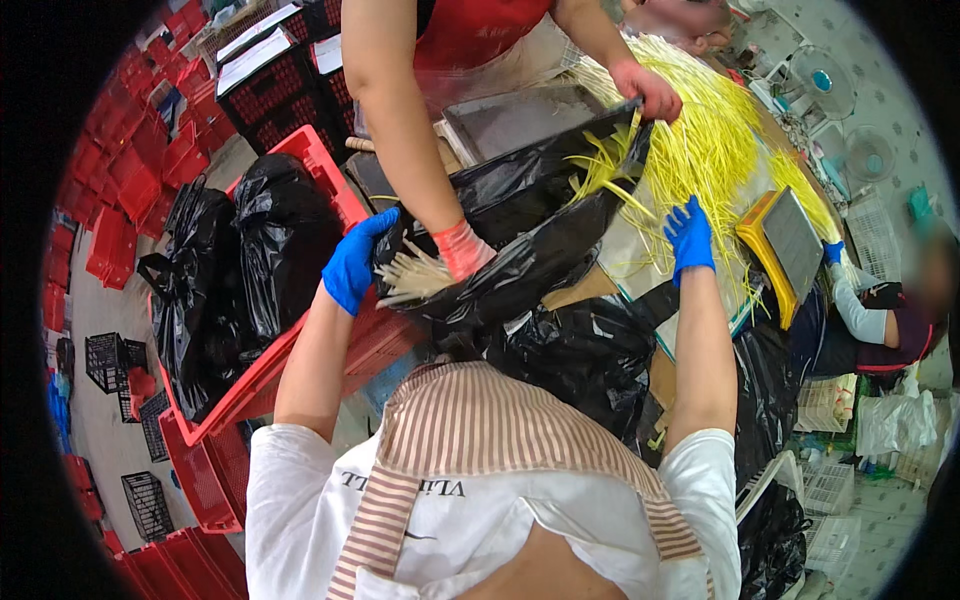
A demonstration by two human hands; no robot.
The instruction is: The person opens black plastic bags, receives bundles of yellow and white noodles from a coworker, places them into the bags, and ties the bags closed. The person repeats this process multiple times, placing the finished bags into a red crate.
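Note:
My left hand [355,257], in a blue glove, is at the left end of an open black plastic bag [517,262] and seems to grip its edge. Pale cut stalk ends [417,277] show in the bag's left end, with yellow leaves [604,161] at its right. Across from me, a co-worker in a red apron has one red-gloved hand [463,251] inside the bag and the other [651,91] holding its far right corner. My right hand [691,238], also blue-gloved, is spread above the near edge of a large heap of yellow leafy stalks [694,150], fingers apart, holding nothing.
Filled black bags [277,240] lie in a red plastic crate [315,150] at left. A yellow scale [776,251] stands right of the heap. Metal trays [525,124] lie behind the bag. Stacked red crates [120,172] fill the far left; another person [874,322] works at right.

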